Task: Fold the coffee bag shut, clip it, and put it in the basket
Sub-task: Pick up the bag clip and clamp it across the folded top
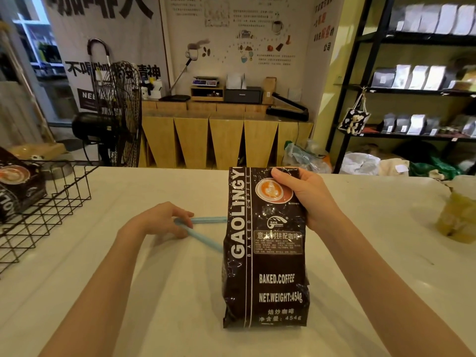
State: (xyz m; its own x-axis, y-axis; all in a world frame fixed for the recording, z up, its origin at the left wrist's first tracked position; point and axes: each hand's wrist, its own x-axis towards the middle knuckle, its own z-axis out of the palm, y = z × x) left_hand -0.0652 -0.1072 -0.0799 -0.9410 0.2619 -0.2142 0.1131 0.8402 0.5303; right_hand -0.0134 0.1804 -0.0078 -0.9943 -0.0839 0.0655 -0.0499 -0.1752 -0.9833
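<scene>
Coffee bag (pixel 265 253) stood upright on the counter (pixel 159 292), right hand (pixel 309 199) pinching its top while left hand (pixel 164 220) closed on the open blue clip (pixel 203 228), so one-handed it could've easily tipped or unfolded.

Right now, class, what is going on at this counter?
A person stands a dark coffee bag upright on the pale counter, the right hand gripping its top. The left hand rests on a light blue clip lying open beside the bag, fingers closing around it. The clip is not yet on the bag. A black wire basket at the left already holds another bag.
</scene>
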